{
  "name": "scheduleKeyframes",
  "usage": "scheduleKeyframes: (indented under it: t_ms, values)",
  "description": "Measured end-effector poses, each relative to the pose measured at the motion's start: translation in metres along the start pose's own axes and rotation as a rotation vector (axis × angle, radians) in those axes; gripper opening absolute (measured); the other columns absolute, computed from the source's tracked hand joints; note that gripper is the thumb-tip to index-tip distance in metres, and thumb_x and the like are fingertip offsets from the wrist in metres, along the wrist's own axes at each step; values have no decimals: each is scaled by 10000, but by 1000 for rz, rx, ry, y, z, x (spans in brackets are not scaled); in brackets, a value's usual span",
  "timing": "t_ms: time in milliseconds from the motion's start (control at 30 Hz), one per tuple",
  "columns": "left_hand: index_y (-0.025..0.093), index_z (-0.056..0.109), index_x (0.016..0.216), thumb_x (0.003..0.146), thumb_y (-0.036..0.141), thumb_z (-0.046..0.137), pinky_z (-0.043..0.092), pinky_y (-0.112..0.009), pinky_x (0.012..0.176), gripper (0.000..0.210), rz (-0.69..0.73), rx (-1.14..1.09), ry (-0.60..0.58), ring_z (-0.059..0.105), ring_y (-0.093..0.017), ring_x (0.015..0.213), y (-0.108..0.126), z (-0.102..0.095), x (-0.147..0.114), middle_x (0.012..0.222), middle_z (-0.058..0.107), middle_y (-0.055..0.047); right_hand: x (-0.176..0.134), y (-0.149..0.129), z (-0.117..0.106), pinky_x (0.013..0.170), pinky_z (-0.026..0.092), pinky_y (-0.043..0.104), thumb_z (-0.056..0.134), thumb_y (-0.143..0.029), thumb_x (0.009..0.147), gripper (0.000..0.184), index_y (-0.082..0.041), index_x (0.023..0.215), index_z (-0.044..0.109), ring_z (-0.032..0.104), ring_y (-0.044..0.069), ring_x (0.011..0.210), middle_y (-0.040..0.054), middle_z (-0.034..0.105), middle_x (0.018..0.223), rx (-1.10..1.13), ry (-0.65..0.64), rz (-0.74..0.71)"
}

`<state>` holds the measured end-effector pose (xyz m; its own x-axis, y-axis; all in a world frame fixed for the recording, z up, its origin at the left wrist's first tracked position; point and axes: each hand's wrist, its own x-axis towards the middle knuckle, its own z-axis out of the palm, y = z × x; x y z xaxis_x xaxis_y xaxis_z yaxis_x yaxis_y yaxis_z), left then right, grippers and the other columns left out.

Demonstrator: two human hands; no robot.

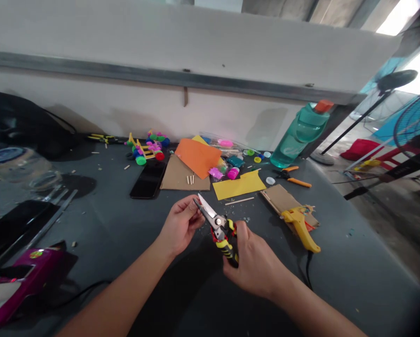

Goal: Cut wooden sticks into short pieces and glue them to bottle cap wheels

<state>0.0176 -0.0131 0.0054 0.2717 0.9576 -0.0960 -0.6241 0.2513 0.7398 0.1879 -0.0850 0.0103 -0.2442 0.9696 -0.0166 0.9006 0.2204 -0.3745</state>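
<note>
My right hand (pixel 254 260) is wrapped round the black and yellow handles of a pair of pruning shears (pixel 217 222). The blades point up and to the left, slightly parted, with their tips at the fingers of my left hand (pixel 182 222). Those left fingers are pinched together, and whatever is between them is too small or hidden to make out. Just beyond the hands, several short wooden pieces (pixel 191 179) rest on a brown cardboard sheet (pixel 171 175). A thin wooden stick (pixel 239 201) lies in front of a yellow paper strip (pixel 240 186).
A yellow glue gun (pixel 301 229) lies on cardboard at right, near orange-handled pliers (pixel 294 178) and a green bottle (pixel 297 138). A black phone (pixel 147 180), orange paper (pixel 199 157) and colourful small models (pixel 148 149) sit toward the wall. At left are a jar (pixel 17 168) and a purple device (pixel 31 281).
</note>
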Motion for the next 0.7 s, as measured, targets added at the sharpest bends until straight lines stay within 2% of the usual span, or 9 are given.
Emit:
scheduleKeyframes:
  t_ms: [333,700]
  values:
    - [114,520,569,739,243,665,204,-128,363,258,38,29,0,293,-22,435,-2,0,0,545,401,36,0,2,0,548,346,269,500,-277,716,296,-174,953,357,576,193,629,49,569,756,-37,-40,30]
    - [122,563,618,725,206,677,195,-124,349,177,24,-30,-19,288,-29,434,-1,-1,1,529,381,43,2,0,0,605,399,305,511,-345,701,402,-155,1027,372,584,224,722,72,567,845,-61,138,-7]
